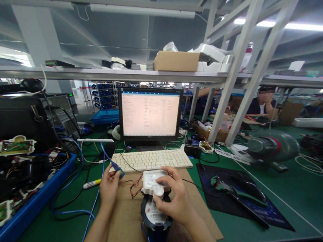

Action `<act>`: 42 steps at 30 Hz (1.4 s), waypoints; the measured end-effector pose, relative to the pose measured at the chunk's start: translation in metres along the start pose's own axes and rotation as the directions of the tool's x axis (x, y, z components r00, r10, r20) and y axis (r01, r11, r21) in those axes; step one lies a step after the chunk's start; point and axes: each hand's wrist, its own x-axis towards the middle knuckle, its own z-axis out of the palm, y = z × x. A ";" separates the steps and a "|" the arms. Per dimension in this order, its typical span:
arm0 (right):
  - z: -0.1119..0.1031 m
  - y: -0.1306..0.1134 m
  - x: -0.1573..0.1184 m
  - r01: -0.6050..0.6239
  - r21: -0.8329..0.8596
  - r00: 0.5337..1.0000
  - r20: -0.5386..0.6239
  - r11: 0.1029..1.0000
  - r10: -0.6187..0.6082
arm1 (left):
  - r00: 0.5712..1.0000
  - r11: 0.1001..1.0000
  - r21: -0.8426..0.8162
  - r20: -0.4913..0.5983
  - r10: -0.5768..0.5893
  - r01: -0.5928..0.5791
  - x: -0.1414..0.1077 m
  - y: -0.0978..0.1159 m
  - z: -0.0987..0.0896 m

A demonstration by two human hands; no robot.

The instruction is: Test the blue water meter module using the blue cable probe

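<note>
Lower centre of frame: right hand [174, 202] lies over a white module [153, 182] that sits on top of a dark round meter [154, 216], fingers curled onto the module's near edge and pressing it. The meter stands on a cardboard sheet [126, 224] on the green bench [60, 231].

Just left of it, left hand [108, 188] pinches a small blue plug [118, 173] between thumb and fingers; a blue cable [73, 213] loops off from it toward lower left. Thin red and black wires [134, 187] run between plug and module.

Above the hands: a beige keyboard [152, 160], then a lit monitor [151, 114] at mid frame.

Left edge: a blue tray [21, 218] holding circuit boards and wiring. A marker [92, 184] lies between the tray and the left hand.

Right of the meter: a dark mat [245, 204] with a mouse [247, 187] on it, near but not touching the right hand. A small fan [271, 148] lies beyond it.

Upper frame: a shelf [87, 73] with a cardboard box [176, 61]. Slanted white struts [242, 70] cut across the right side, partly blocking a person [263, 102] seated far behind.
</note>
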 end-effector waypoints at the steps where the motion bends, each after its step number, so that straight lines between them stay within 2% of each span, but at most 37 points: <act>1: 0.000 0.000 0.000 -0.005 0.000 1.000 0.002 1.000 0.005 | 1.000 1.000 0.002 0.002 0.002 -0.002 0.000 0.000 0.000; 14: 0.000 0.008 0.000 0.033 -0.073 0.999 0.042 0.997 -0.030 | 1.000 1.000 0.004 0.002 0.005 -0.005 -0.002 0.001 0.000; 17: 0.000 0.007 0.000 0.050 -0.073 0.999 0.020 0.996 -0.048 | 1.000 1.000 -0.008 -0.004 0.005 -0.005 -0.002 0.002 0.001; 20: 0.001 0.007 0.000 0.071 -0.060 0.997 -0.020 0.996 -0.073 | 1.000 1.000 -0.029 -0.012 0.011 -0.011 -0.002 0.015 0.003; 22: 0.002 0.007 0.000 0.079 -0.049 0.996 -0.031 0.996 -0.081 | 1.000 0.999 -0.045 0.009 0.017 -0.017 -0.003 0.033 0.007; 24: 0.003 0.008 0.000 0.084 -0.040 0.996 -0.033 0.996 -0.085 | 0.996 0.998 -0.049 0.084 0.038 -0.034 -0.008 0.056 0.014; 26: 0.003 0.008 0.000 0.084 -0.040 0.996 -0.031 0.996 -0.085 | 0.967 0.996 -0.031 0.240 0.084 -0.079 -0.015 0.080 0.024; 29: 0.003 0.007 0.001 0.080 -0.046 0.996 -0.025 0.996 -0.081 | 0.857 0.986 0.023 0.498 0.131 -0.164 -0.027 0.106 0.039; 31: 0.003 0.006 0.002 0.079 -0.044 0.997 -0.020 0.996 -0.080 | 0.800 0.978 0.072 0.589 0.116 -0.194 -0.034 0.113 0.047; 33: 0.002 0.005 0.002 0.080 -0.040 0.997 -0.020 0.996 -0.081 | 0.779 0.975 0.100 0.620 0.095 -0.199 -0.038 0.114 0.052; 42: 0.001 0.005 0.004 0.092 -0.053 0.995 -0.021 0.994 -0.093 | 0.811 0.978 0.110 0.579 0.080 -0.175 -0.040 0.114 0.054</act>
